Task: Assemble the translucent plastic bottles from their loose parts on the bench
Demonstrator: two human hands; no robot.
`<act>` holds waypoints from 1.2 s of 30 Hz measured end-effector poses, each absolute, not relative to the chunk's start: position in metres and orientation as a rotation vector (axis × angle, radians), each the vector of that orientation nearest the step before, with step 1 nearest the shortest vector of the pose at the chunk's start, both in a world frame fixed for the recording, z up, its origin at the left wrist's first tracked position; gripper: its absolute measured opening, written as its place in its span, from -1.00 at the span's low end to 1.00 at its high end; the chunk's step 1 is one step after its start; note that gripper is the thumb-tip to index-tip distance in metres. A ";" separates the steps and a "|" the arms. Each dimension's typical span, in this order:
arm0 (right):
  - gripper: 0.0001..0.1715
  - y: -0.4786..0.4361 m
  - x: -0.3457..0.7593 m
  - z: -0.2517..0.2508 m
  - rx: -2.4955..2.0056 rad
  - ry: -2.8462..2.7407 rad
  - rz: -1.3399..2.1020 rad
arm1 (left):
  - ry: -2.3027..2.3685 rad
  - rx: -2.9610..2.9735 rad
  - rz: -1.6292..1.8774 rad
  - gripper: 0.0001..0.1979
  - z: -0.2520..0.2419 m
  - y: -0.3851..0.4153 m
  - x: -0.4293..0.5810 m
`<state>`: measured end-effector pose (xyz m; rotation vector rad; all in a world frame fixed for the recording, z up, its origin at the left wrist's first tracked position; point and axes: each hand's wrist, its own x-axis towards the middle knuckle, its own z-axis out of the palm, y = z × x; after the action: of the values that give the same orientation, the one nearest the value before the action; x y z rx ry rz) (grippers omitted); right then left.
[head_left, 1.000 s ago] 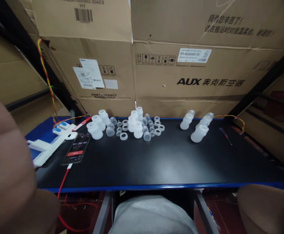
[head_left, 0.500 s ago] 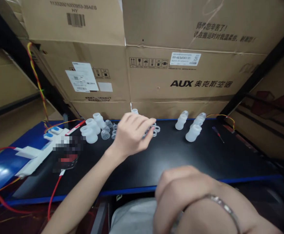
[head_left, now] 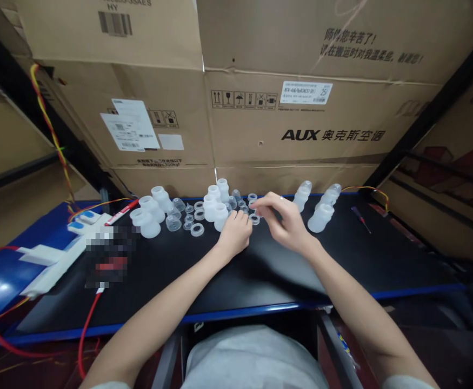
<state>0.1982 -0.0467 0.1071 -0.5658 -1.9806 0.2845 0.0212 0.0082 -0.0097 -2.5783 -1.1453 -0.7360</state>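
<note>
My left hand (head_left: 237, 235) is over the black tabletop with its fingers curled together, right beside the front milky-white baby bottle (head_left: 220, 217) of the middle group. Whatever its fingers may hold is hidden. My right hand (head_left: 285, 220) reaches in from the other side, fingers bent and apart from the thumb, its fingertips by the clear collar rings (head_left: 254, 219). Nothing shows in it. Between and behind both hands lie small clear nipples (head_left: 242, 205) and a clear dome cap (head_left: 235, 195), partly covered by the fingers.
More open bottles (head_left: 150, 224) stand at left, near clear caps (head_left: 173, 222) and a loose ring (head_left: 197, 230). Capped bottles (head_left: 320, 218) stand at right, with a screwdriver (head_left: 361, 220) beyond. A power strip (head_left: 64, 256) and red cable (head_left: 88, 329) occupy the left side. Cardboard (head_left: 240, 124) walls the back.
My right hand has gone from close below the camera out to the rings. My left hand has lowered and shifted slightly right, uncovering the middle bottles and rings.
</note>
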 end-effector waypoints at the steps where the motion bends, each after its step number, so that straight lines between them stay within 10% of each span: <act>1: -0.70 -0.027 0.205 0.088 -0.722 -2.049 0.258 | -1.136 -2.567 -0.679 -0.82 -0.009 0.009 0.020; 8: -0.70 0.031 0.227 -0.006 -1.238 -2.417 -0.004 | -1.111 -2.554 -0.735 -0.71 -0.004 0.012 0.010; 36: -0.57 0.019 0.245 -0.009 -1.106 -2.380 0.394 | -0.964 -2.669 -0.943 -0.87 -0.012 0.002 0.011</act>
<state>0.2448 0.0194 -0.0093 -1.1056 -2.3800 0.3937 0.0108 0.0021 -0.0124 -2.6691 -0.9639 -0.9430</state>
